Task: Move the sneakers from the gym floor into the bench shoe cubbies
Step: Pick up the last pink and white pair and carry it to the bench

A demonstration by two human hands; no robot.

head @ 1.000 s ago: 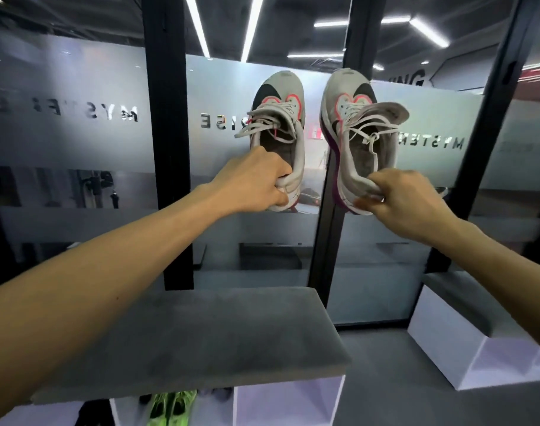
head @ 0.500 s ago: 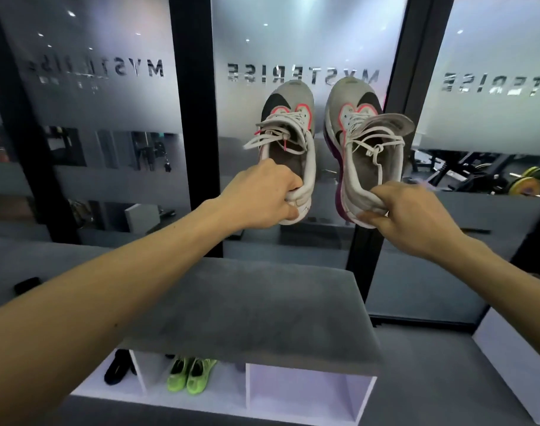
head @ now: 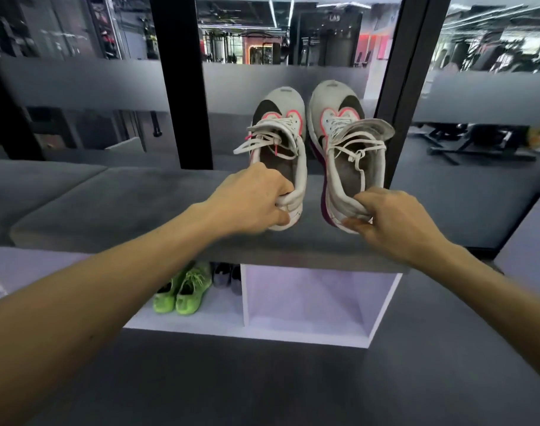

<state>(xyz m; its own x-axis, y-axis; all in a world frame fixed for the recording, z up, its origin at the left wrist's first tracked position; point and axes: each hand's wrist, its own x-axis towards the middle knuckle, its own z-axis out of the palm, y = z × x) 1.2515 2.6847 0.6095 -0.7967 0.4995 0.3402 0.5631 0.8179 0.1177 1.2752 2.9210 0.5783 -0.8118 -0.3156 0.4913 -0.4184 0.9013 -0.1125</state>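
A grey gym floor (head: 262, 379) ran up to the bench (head: 124, 210). Each hand, left (head: 250, 201) and right (head: 394, 222), pinched a sneaker (head: 281, 142) heel above it, toes pointing away; the empty cubby (head: 317, 299) lay below, nearer the right.

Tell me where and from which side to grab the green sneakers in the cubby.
Take the green sneakers by their heel collars, reaching in from the cubby's open front. Their heels face outward toward the floor edge, toes pointing inward, and the bench top blocks any approach from above. Both hands are busy: the left hand and right hand each hold a white sneaker.
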